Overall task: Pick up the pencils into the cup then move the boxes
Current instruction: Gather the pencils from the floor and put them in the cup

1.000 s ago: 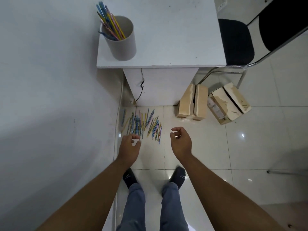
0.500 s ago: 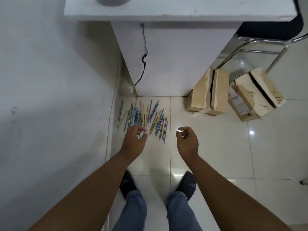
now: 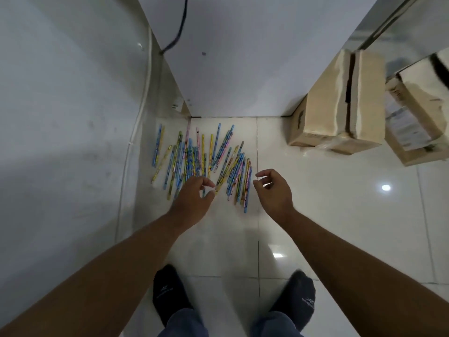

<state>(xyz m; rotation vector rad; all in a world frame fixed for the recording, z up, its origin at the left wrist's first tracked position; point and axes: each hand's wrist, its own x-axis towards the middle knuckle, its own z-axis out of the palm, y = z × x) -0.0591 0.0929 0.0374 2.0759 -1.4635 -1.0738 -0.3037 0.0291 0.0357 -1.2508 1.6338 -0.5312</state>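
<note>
Several colourful pencils (image 3: 206, 159) lie scattered on the white tiled floor at the foot of a white desk panel (image 3: 243, 57). My left hand (image 3: 194, 200) hovers over the near left end of the pile, fingers curled and apart, holding nothing. My right hand (image 3: 273, 190) hangs just right of the pile, fingers loosely curled, also empty. Two cardboard boxes stand on the floor to the right: one (image 3: 340, 105) against the desk, the other (image 3: 413, 117) further right, cut off by the frame edge. The cup is out of view.
A white wall (image 3: 60, 117) runs along the left with a thin white conduit (image 3: 143, 98) down it. A black cable (image 3: 177, 27) hangs by the desk. A chrome chair leg (image 3: 388, 18) shows at the top right. My socked feet (image 3: 170, 295) stand below.
The view has dropped lower and closer to the floor; the desk top and cup have left the frame. Both hands have come nearer the pencils, the left now over the pile's edge.
</note>
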